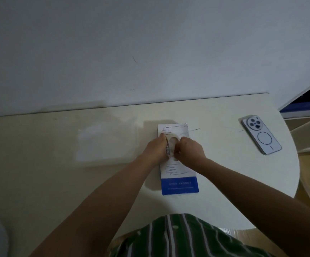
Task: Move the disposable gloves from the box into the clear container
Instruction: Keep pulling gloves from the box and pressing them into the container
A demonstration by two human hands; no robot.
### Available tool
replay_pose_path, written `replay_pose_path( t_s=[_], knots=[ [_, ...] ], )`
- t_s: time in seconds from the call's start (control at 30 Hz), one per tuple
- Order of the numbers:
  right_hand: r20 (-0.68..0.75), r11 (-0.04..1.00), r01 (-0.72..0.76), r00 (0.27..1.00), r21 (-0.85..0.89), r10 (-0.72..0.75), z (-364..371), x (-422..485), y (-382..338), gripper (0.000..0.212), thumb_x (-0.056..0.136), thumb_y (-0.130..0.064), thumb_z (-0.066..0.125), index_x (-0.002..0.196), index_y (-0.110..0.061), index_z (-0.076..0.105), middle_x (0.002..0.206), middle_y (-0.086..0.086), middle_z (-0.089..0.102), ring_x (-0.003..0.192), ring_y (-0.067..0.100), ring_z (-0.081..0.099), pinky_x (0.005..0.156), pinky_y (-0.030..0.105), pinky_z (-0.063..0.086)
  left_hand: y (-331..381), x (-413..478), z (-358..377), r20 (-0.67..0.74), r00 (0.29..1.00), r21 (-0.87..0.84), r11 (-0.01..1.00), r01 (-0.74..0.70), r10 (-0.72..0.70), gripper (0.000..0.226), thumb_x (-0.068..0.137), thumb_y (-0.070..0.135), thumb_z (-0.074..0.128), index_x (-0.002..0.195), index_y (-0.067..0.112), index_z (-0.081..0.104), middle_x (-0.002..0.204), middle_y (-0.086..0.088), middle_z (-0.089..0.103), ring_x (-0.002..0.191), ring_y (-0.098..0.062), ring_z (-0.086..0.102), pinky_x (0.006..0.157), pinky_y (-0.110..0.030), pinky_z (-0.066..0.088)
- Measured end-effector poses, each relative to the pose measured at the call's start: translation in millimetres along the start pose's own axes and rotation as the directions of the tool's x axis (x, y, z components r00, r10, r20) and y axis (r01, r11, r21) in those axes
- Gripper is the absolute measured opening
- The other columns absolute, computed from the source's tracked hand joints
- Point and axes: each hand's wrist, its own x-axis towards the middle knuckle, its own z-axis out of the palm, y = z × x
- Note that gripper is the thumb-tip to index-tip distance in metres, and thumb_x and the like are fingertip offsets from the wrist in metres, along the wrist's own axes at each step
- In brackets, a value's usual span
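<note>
A flat white glove box (178, 175) with a blue near end and hand outlines lies lengthwise on the table. An oval opening in its top shows pale gloves (173, 143). My left hand (156, 150) grips the left edge of the opening, apparently folding back a flap. My right hand (191, 150) is closed at the opening's right side, pinching at the gloves there. The clear container (105, 140) stands left of the box, hard to make out against the table.
A phone (261, 135) lies face down at the table's right side. The cream table (39, 173) has a rounded right edge and meets a white wall at the back. A pale shelf or ledge (306, 130) stands to the right.
</note>
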Motion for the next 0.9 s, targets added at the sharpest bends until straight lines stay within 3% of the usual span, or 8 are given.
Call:
replay_pose_path(
  t_s=[0.17,0.23,0.33,0.53,0.63,0.73,0.8,0.9],
  knots=[
    [-0.023,0.994,0.033,0.999,0.100,-0.030,-10,0,8,0.027,0.096,-0.027,0.049,0.082,-0.010,0.064,0.090,0.005,0.055,0.073,0.019,0.059,0.065,0.025,0.048,-1,2,3,0.001,1.000,0.045,0.999,-0.001,0.001,0.053,0.084,0.014,0.069,0.126,0.009,0.036,0.115,-0.009,0.056,0.102,-0.025,0.058,0.085,-0.034,0.051],
    [-0.016,0.992,0.044,0.999,0.115,-0.042,-11,-1,10,0.020,0.094,-0.030,0.056,0.100,-0.015,0.067,0.103,0.004,0.057,0.083,0.018,0.060,0.070,0.023,0.046,-1,2,2,0.001,1.000,0.046,0.999,-0.007,0.007,0.055,0.084,0.015,0.069,0.127,0.009,0.036,0.117,-0.010,0.056,0.104,-0.026,0.058,0.086,-0.034,0.050],
    [0.038,0.998,0.053,0.998,0.028,-0.054,-3,-4,8,0.039,0.086,-0.038,0.068,0.121,-0.021,0.063,0.113,0.003,0.053,0.092,0.018,0.059,0.082,0.027,0.051,0,2,2,0.002,1.000,0.038,0.999,-0.001,0.001,0.056,0.085,0.017,0.068,0.129,0.009,0.035,0.116,-0.009,0.056,0.102,-0.025,0.058,0.085,-0.034,0.051],
    [-0.015,0.999,0.004,1.000,0.035,-0.003,5,1,1,0.025,0.083,-0.030,0.073,0.102,-0.013,0.070,0.102,0.003,0.058,0.082,0.016,0.060,0.079,0.029,0.055,-1,2,4,-0.016,1.000,0.031,1.000,0.006,-0.005,0.052,0.086,0.017,0.066,0.128,0.009,0.036,0.111,-0.008,0.056,0.098,-0.023,0.058,0.086,-0.037,0.053],
    [-0.020,0.981,0.014,1.000,0.193,-0.010,-3,2,4,0.015,0.087,-0.026,0.069,0.094,-0.013,0.073,0.093,0.001,0.060,0.073,0.012,0.057,0.065,0.019,0.048,-3,3,3,-0.008,1.000,0.036,0.999,-0.002,0.003,0.050,0.085,0.015,0.068,0.124,0.009,0.037,0.115,-0.009,0.056,0.102,-0.024,0.058,0.088,-0.036,0.051],
    [-0.061,0.897,0.058,0.998,0.439,-0.035,-16,-1,9,0.009,0.091,-0.018,0.062,0.086,-0.012,0.065,0.078,-0.007,0.054,0.072,0.009,0.055,0.061,0.012,0.040,-3,4,4,0.010,1.000,0.027,1.000,0.011,-0.011,0.053,0.083,0.015,0.071,0.123,0.010,0.037,0.119,-0.009,0.056,0.105,-0.026,0.058,0.088,-0.036,0.051],
    [-0.051,0.800,0.031,0.999,0.599,-0.001,-24,-2,12,0.009,0.095,-0.016,0.054,0.087,-0.013,0.056,0.083,-0.003,0.057,0.076,0.011,0.057,0.064,0.014,0.043,-3,5,4,0.014,1.000,0.028,1.000,0.012,-0.013,0.055,0.082,0.015,0.071,0.124,0.009,0.037,0.120,-0.009,0.056,0.106,-0.026,0.058,0.086,-0.035,0.051],
    [-0.044,0.522,-0.003,0.996,0.853,0.078,-33,-1,23,0.013,0.097,-0.011,0.043,0.088,-0.008,0.051,0.088,0.010,0.060,0.081,0.023,0.062,0.070,0.027,0.054,-3,6,5,0.007,1.000,0.053,0.999,0.006,-0.006,0.060,0.083,0.015,0.071,0.129,0.005,0.035,0.122,-0.011,0.055,0.106,-0.028,0.058,0.078,-0.031,0.046]
  ],
)
